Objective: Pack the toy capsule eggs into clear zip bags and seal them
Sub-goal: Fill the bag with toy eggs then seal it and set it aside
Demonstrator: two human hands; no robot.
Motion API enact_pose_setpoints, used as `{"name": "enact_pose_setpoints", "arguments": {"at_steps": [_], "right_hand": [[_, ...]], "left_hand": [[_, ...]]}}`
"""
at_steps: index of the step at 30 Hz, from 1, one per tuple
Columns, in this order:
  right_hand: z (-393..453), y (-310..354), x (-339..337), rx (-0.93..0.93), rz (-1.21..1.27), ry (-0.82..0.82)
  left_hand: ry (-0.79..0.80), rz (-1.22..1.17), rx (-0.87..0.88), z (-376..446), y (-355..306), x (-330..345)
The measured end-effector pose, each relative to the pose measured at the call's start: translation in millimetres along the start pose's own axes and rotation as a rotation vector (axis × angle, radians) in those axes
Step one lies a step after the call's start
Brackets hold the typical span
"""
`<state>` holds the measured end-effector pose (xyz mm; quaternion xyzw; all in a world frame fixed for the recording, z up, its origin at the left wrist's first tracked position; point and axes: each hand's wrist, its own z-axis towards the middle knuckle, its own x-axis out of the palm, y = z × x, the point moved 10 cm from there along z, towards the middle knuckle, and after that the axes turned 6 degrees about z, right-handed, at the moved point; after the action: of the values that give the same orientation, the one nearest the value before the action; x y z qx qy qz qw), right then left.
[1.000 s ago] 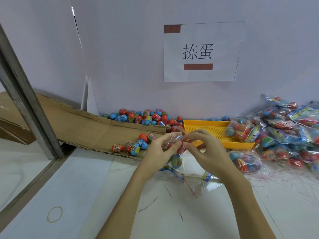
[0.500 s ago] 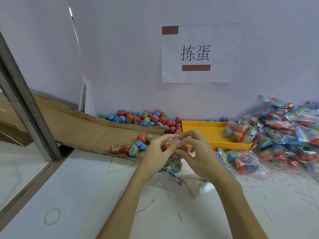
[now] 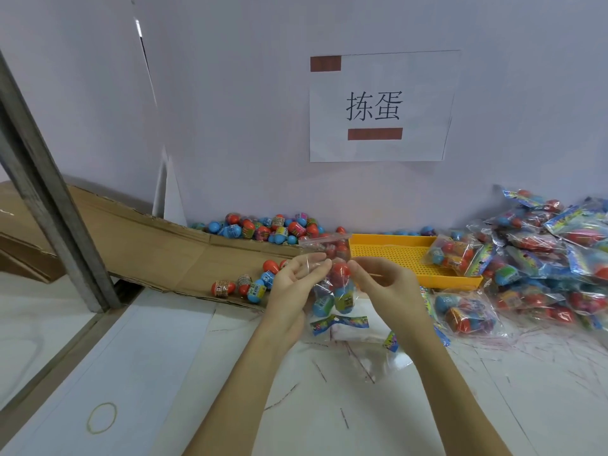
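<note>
Both hands hold a clear bag (image 3: 332,274) of eggs upright above the desk (image 3: 427,406): left hand (image 3: 296,281) pinches its left side, right hand (image 3: 381,284) pinches its right (each grip narrow, on the plastic). Loose eggs (image 3: 263,228) lie behind by the cardboard (image 3: 148,238); filled bags (image 3: 543,251) pile right of the yellow tray (image 3: 394,251)

Both forearms are reaching forward; the left hand (image 3: 292,284) and right hand (image 3: 383,284) are each pinching, fingertips nearly meeting.
</note>
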<state>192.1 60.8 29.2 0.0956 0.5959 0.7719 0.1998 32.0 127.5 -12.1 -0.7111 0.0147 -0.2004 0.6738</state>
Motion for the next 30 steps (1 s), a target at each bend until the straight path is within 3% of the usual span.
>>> {"name": "enact_pose_setpoints", "arguments": {"at_steps": [5, 9, 14, 19, 25, 27, 30], "right_hand": [[-1, -9, -2, 0.027, 0.147, -0.056], [-1, -10, -11, 0.037, 0.195, -0.119], [-3, -16, -4, 0.129, 0.25, -0.055], [-6, -28, 1, 0.231, 0.281, -0.052], [-5, -39, -8, 0.289, 0.274, -0.146], [-4, -32, -19, 0.187, 0.149, -0.252], [-12, 23, -17, -0.321, -0.212, -0.329]], "left_hand": [[0.011, 0.047, -0.05, 3, 8, 1], [0.019, -0.066, -0.063, 6, 8, -4], [-0.014, -0.17, -0.158, 10, 17, -11], [-0.076, 0.008, -0.052, 7, 6, -18], [-0.068, 0.036, -0.067, 4, 5, -15], [-0.07, 0.055, -0.054, 3, 4, -16], [-0.098, 0.115, -0.013, 1, 0, -14]]}}
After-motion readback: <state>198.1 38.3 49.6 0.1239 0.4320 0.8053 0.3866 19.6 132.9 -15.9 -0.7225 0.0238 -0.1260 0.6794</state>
